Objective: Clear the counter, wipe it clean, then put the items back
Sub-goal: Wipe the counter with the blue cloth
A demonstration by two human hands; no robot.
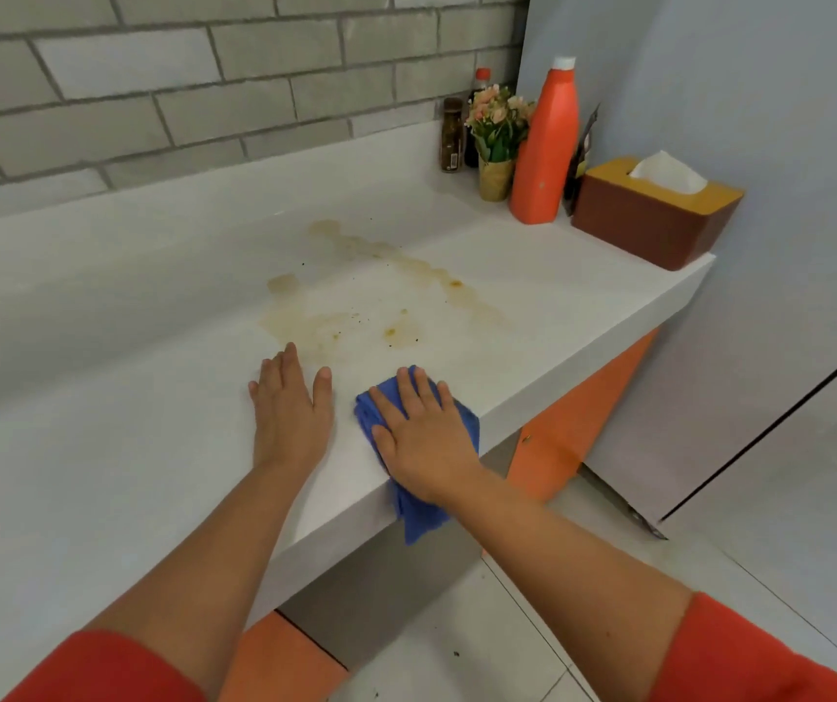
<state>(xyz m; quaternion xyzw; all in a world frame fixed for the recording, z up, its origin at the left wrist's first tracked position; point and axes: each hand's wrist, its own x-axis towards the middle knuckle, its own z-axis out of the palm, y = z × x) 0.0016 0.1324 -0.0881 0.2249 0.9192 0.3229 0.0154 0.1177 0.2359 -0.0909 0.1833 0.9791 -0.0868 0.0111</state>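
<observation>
My right hand lies flat on a folded blue cloth at the front edge of the white counter; part of the cloth hangs over the edge. My left hand rests palm down on the bare counter beside it, fingers spread, holding nothing. Just beyond both hands a yellowish-brown stain with dark specks spreads across the counter. Grouped at the far right end stand an orange bottle, a small pot of flowers, a brown spice jar, a dark red-capped bottle and a brown tissue box.
A grey brick wall runs behind the counter and a pale panel closes its right end. Orange cabinet fronts sit below the counter. The floor is pale tile.
</observation>
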